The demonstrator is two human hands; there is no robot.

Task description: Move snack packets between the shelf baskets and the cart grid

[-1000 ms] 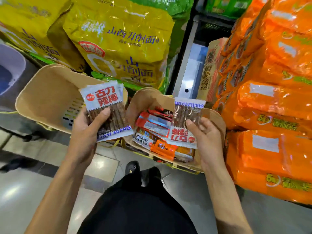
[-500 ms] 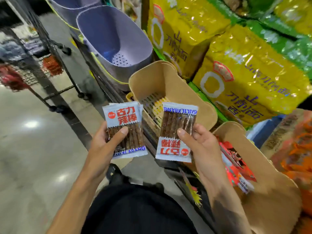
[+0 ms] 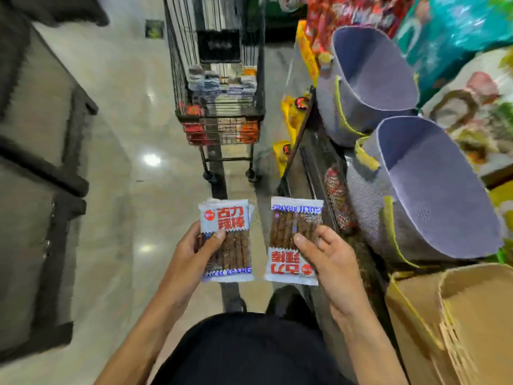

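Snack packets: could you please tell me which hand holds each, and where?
Left hand holds the upright snack packet by its left edge; right hand holds the upside-down snack packet by its right edge.

We hold two white packets of brown sticks side by side: left packet (image 3: 236,245) upright, right packet (image 3: 286,226) upside down. The stocked cart (image 3: 219,107) stands ahead.

It was a shop, by the look of it a supermarket aisle. A wire cart (image 3: 219,112) stood on the glossy tiled floor (image 3: 125,168), stacked with small packets (image 3: 222,84). Along the right ran a shelf (image 3: 315,159) fronted by purple baskets (image 3: 433,190) and a tan basket (image 3: 416,315), with large printed bags (image 3: 458,29) piled behind.
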